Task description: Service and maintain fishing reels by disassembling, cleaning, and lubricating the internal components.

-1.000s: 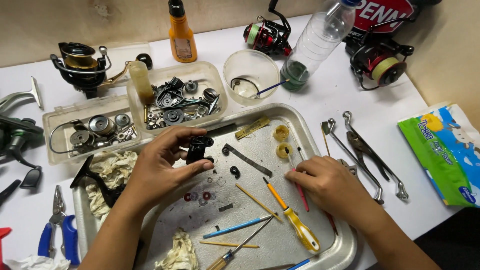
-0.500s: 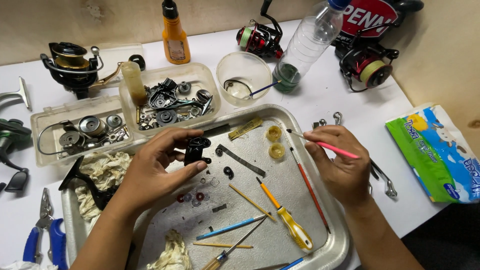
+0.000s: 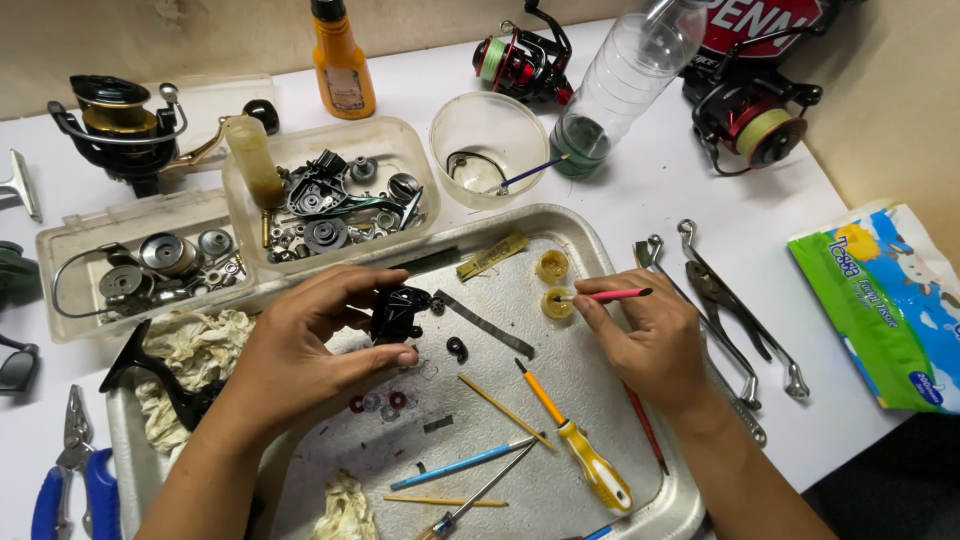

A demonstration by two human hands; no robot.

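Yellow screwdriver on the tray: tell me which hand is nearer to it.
Right. The right hand holds a pink stick just right of the yellow screwdriver. The left hand grips a black reel part further away, across the tray.

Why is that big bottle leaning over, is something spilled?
Nothing looks spilled. The clear plastic bottle tilts on the white table, with dark green liquid pooled at its bottom. The left hand holds a black reel part; the right hand dips a pink brush into a small yellow cup.
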